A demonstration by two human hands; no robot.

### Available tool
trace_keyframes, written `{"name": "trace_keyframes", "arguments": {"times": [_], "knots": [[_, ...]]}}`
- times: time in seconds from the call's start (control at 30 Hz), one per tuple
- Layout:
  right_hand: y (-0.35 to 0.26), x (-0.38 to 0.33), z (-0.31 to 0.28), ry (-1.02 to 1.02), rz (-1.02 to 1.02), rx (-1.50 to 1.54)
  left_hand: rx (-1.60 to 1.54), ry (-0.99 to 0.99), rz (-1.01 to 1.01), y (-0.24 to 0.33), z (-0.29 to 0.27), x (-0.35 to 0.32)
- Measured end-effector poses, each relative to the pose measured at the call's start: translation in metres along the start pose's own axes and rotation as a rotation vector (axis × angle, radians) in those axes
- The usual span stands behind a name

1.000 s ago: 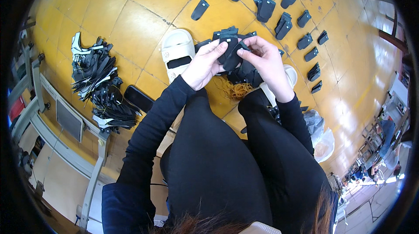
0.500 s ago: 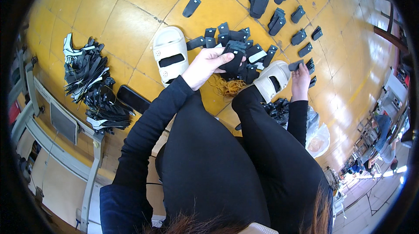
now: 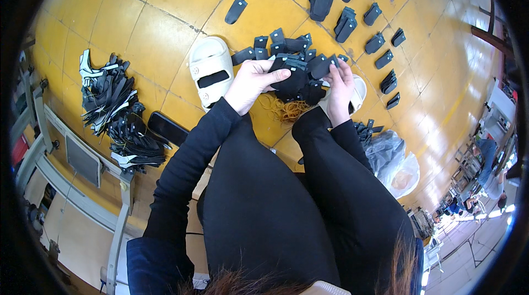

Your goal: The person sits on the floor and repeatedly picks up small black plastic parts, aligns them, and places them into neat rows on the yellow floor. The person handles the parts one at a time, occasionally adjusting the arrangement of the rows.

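Note:
My left hand (image 3: 249,84) is closed on a stack of black fabric pieces (image 3: 291,69), fanned a little, with small pale labels at their ends. My right hand (image 3: 340,88) pinches one dark fabric piece (image 3: 324,68) close to the right of that stack. Beneath and behind both hands lies a loose heap of similar labelled black pieces (image 3: 276,39) on the yellow floor. Just below the stack is a tangle of yellow-orange rubber bands (image 3: 287,109). My hands partly hide the heap.
Several small piles of black pieces (image 3: 319,4) are spread on the floor beyond and to the right. Cream slippers (image 3: 212,66) flank the heap. At left lie bundled black strips (image 3: 113,96) and a phone (image 3: 167,128). A clear plastic bag (image 3: 388,157) is at right.
My right hand has moved left from beside the right-hand piles to the stack, still pinching a dark piece. My left hand keeps the stack, nearly in place.

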State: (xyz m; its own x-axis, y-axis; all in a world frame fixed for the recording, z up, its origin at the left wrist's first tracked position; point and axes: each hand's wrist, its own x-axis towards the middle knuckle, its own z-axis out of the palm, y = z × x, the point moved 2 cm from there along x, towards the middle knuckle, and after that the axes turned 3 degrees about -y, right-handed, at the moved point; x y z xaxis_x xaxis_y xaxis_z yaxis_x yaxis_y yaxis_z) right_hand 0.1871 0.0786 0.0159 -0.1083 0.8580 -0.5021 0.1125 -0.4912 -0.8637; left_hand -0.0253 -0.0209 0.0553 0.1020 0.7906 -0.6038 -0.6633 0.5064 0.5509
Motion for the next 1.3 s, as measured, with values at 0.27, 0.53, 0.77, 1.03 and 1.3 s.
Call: {"name": "trace_keyframes", "arguments": {"times": [0.27,0.53,0.77,1.03,1.3], "knots": [[-0.036,0.002,0.046,-0.396,0.222,0.121,0.16,0.021,-0.01,-0.003,0.0,0.003],[-0.026,0.018,0.021,-0.234,0.405,0.213,0.087,0.018,-0.012,-0.001,0.002,0.001],[-0.016,0.09,-0.109,0.138,0.351,0.483,-0.143,0.051,-0.043,-0.004,-0.006,-0.001],[0.075,0.059,-0.358,0.374,-0.019,-0.267,-0.166,0.075,-0.041,-0.006,-0.011,-0.002],[0.163,-0.022,-0.452,0.774,0.338,1.0,-0.182,0.054,-0.043,-0.007,-0.008,0.002]]}}
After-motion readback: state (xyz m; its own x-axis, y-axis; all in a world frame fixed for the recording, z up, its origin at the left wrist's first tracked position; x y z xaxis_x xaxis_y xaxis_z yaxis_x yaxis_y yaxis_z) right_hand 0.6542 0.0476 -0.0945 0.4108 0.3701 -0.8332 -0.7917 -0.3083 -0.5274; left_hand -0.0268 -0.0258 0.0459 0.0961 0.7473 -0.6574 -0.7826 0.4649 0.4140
